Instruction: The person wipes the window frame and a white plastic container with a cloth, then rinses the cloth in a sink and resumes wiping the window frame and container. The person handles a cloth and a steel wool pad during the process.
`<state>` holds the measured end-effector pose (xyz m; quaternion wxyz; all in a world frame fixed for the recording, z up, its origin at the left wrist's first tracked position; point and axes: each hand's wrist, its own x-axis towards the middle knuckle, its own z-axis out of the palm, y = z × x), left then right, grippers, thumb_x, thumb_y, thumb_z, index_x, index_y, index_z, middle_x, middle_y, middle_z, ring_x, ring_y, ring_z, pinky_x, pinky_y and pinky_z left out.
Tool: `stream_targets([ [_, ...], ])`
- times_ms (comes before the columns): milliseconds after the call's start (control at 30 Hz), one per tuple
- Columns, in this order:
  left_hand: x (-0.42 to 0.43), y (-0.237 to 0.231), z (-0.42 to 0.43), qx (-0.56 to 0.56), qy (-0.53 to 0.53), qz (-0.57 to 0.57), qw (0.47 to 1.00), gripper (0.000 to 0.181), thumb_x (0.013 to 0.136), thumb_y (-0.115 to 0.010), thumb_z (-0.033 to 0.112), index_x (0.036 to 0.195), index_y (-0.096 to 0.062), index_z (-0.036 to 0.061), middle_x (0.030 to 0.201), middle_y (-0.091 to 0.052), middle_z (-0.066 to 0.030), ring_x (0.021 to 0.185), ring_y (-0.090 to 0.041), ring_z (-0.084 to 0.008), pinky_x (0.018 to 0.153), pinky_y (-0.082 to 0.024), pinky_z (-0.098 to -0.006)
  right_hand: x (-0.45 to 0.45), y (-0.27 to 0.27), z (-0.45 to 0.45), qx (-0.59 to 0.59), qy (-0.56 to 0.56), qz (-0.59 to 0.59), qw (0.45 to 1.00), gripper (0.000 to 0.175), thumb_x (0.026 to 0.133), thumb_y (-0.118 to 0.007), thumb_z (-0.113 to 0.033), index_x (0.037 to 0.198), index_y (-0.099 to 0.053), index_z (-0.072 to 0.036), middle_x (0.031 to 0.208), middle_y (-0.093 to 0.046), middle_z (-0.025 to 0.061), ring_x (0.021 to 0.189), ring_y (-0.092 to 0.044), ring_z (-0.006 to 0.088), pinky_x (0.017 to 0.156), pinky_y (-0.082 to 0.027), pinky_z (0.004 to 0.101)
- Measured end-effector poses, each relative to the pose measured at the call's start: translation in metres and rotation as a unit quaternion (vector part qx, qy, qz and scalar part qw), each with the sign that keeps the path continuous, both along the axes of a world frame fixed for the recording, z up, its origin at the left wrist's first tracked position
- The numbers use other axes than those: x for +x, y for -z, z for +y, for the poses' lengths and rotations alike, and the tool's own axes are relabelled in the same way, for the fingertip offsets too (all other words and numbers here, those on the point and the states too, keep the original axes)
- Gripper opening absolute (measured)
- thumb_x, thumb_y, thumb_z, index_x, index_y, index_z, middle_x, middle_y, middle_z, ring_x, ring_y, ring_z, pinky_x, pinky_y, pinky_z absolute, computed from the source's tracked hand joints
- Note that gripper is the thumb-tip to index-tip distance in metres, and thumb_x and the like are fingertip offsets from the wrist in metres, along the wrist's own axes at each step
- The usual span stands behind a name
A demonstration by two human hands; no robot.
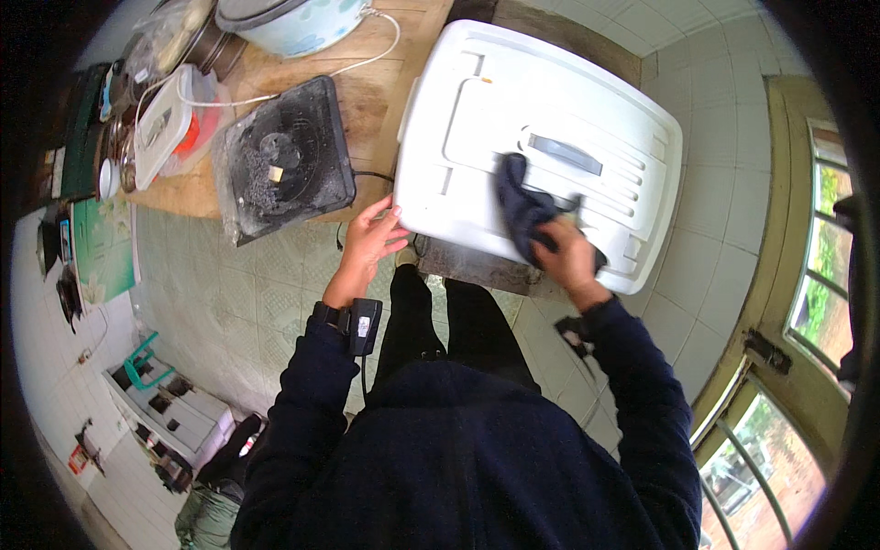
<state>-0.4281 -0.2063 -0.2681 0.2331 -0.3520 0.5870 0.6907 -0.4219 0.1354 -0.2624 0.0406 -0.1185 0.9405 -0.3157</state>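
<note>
In front of me is a large white plastic lid point(474, 130) with moulded ridges and a grey handle point(565, 155). Bunched in my right hand point(569, 254) is a dark cloth point(526, 210), pressed against the lid's near right part; both look slightly blurred. My left hand point(368, 240) has its fingers spread at the lid's near left corner. Its fingertips meet or nearly meet the edge, and nothing is grasped in it. What is under the lid is mostly hidden.
To the left, a wooden table point(381, 58) holds a dusty black cooktop point(295, 148) partly in clear plastic, a lidded plastic container point(165, 134), a pale blue appliance point(295, 31) and a white cord point(378, 62). A tiled wall point(715, 137) and glazed door point(790, 227) stand right.
</note>
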Motion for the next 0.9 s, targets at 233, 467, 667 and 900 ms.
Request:
stream_targets([
  [233, 0.008, 0.013, -0.007, 0.088, -0.044, -0.003, 0.995, 0.05, 0.097, -0.051, 0.046, 0.136, -0.051, 0.0141, 0.115, -0.063, -0.0062, 0.094, -0.064, -0.0188, 0.08, -0.052, -0.0354, -0.048, -0.002, -0.171, -0.102, -0.239, 0.088, 0.962, 0.03, 0.067, -0.074, -0.014, 0.096, -0.067, -0.015, 0.096, -0.059, 0.0034, 0.084, -0.065, 0.0236, 0.068, -0.054, 0.0342],
  [467, 0.001, 0.012, -0.016, 0.209, -0.119, -0.038, 0.97, 0.073, 0.092, -0.039, 0.068, 0.137, -0.048, 0.0111, 0.121, -0.061, -0.0112, 0.111, -0.058, -0.0254, 0.095, -0.046, -0.0399, -0.033, 0.001, -0.18, -0.075, -0.138, 0.103, 0.982, 0.03, 0.064, -0.072, -0.009, 0.093, -0.067, -0.012, 0.088, -0.059, 0.0052, 0.079, -0.064, 0.0266, 0.064, -0.053, 0.0377],
  [667, 0.004, 0.012, -0.02, 0.226, -0.079, -0.015, 0.971, 0.067, 0.095, -0.048, 0.052, 0.14, -0.043, 0.0012, 0.118, -0.06, -0.0214, 0.111, -0.059, -0.0281, 0.1, -0.046, -0.0408, 0.01, -0.006, 0.002, 0.105, 0.085, 0.077, 0.988, 0.026, 0.072, -0.075, -0.013, 0.097, -0.068, -0.009, 0.092, -0.064, 0.0109, 0.082, -0.064, 0.0326, 0.071, -0.053, 0.0399],
  [900, 0.028, 0.014, -0.002, 0.172, -0.034, 0.025, 0.984, 0.08, 0.083, -0.074, 0.008, 0.147, -0.027, 0.0034, 0.111, -0.067, -0.0162, 0.103, -0.064, -0.0208, 0.089, -0.052, -0.0346, 0.015, -0.027, 0.003, -0.07, 0.147, -0.075, 0.984, 0.028, 0.077, -0.07, 0.001, 0.104, -0.065, 0.0, 0.098, -0.067, 0.0152, 0.088, -0.066, 0.0286, 0.079, -0.051, 0.036],
])
